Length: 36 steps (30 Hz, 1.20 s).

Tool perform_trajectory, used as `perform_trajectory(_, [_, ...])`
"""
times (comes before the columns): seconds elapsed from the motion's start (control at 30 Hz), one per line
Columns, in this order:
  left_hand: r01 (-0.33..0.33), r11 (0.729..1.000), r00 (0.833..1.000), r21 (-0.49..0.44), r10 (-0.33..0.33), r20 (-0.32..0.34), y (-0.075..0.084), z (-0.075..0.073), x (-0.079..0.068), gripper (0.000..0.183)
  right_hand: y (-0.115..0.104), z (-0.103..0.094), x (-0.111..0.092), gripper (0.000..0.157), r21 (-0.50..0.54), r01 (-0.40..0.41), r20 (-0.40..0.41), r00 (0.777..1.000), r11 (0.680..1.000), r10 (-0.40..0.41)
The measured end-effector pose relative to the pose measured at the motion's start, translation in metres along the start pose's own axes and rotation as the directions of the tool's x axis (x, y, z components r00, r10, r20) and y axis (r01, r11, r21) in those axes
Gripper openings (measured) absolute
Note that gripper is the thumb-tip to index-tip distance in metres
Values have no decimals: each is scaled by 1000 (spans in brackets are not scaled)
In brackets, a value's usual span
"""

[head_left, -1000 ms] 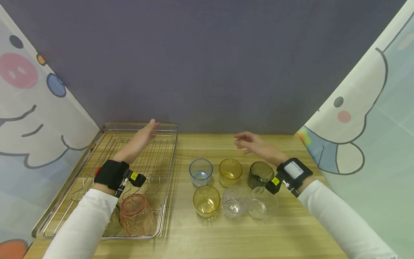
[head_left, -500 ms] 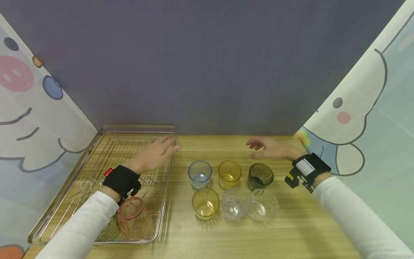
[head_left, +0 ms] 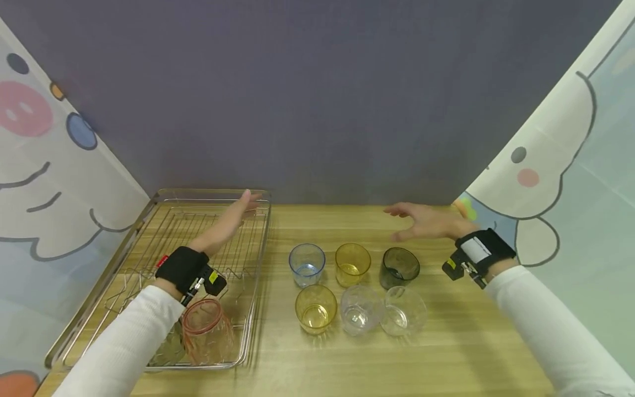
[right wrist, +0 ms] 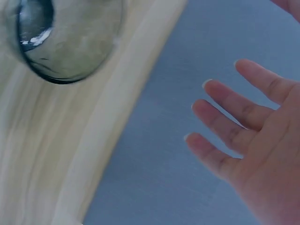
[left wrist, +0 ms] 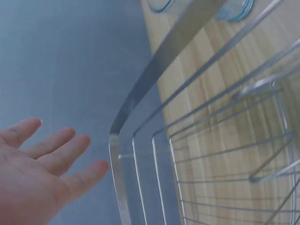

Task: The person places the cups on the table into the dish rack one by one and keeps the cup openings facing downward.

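Note:
My left hand [head_left: 229,220] is raised over the wire rack [head_left: 263,259], its fingers extended and holding nothing. In the left wrist view, its fingertips are close to the rack's metal rim [left wrist: 140,89]. My right hand [head_left: 424,220] hovers behind the dark grey glass [head_left: 399,270], fingers spread and nothing in them. Beside that glass stand an amber glass [head_left: 353,266] and a blue-rimmed glass [head_left: 307,266]. Nearer to me are a yellow glass [head_left: 316,310], a faintly tinted clear glass [head_left: 360,311] and another clear glass [head_left: 404,312].
Inside the rack, near its front, a pink glass [head_left: 207,333] sits beside a greenish glass [head_left: 170,350], which my left sleeve partly covers. A dark grey panel [head_left: 317,110] rises behind the wooden table [head_left: 317,375]. Cartoon-printed cloths [head_left: 570,165] border both sides.
My left hand swung right toward the rack's right rim, then back up and left. My right hand moved right, away from the glasses, and its fingers spread wider. The glasses stayed put.

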State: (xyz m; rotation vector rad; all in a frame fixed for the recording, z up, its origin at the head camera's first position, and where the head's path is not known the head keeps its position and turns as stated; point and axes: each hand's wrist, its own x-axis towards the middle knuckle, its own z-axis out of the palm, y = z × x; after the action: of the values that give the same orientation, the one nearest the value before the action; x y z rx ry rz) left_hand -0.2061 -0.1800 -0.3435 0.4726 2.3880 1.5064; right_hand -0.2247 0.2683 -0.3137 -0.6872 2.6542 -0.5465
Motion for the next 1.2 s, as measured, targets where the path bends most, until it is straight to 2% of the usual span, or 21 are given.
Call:
perform_trajectory(0.13, [4, 995, 999, 96, 1, -48, -2, -5, 2, 73, 2, 15, 5, 88, 26, -14, 80, 997, 1000, 12])
perform_trajectory(0.27, [-23, 967, 997, 254, 42, -70, -1, 2, 8, 71, 5, 30, 8, 92, -16, -37, 169, 985, 999, 40])
perform_trajectory(0.33, [-61, 939, 994, 338, 86, -60, 0, 9, 12, 68, 6, 36, 8, 92, -56, -49, 207, 977, 997, 59])
perform_trajectory(0.4, [-91, 897, 992, 434, 118, -36, 1, 17, 15, 66, 7, 40, 7, 92, -70, -62, 245, 967, 996, 77])
perform_trajectory(0.57, [-123, 794, 992, 595, 120, 44, 2, 35, 17, 65, 9, 50, 5, 83, -92, -53, 295, 952, 994, 78])
perform_trajectory(0.6, [-128, 783, 991, 609, 120, 54, 2, 37, 17, 65, 9, 51, 4, 80, -101, -44, 298, 952, 994, 72])
perform_trajectory(0.7, [-136, 772, 990, 621, 122, 65, 2, 41, 17, 64, 10, 56, 4, 76, -103, -40, 291, 954, 994, 68])
perform_trajectory(0.77, [-135, 786, 991, 604, 123, 61, 1, 42, 17, 64, 11, 58, 4, 74, -105, -41, 278, 958, 994, 69])
perform_trajectory(0.8, [-132, 801, 991, 584, 124, 55, 0, 42, 17, 64, 11, 60, 3, 74, -99, -55, 275, 958, 994, 80])
perform_trajectory(0.93, [-96, 896, 995, 434, 98, 19, -4, 39, 17, 67, 13, 67, 5, 72, -112, -80, 244, 964, 991, 105])
perform_trajectory(1.03, [-69, 948, 997, 310, 71, 3, -8, 35, 18, 70, 15, 75, 7, 71, -103, -92, 221, 969, 990, 113])
perform_trajectory(1.2, [-23, 983, 1000, 182, 25, -9, -13, 28, 17, 71, 15, 80, 9, 66, -82, -101, 206, 972, 992, 116])
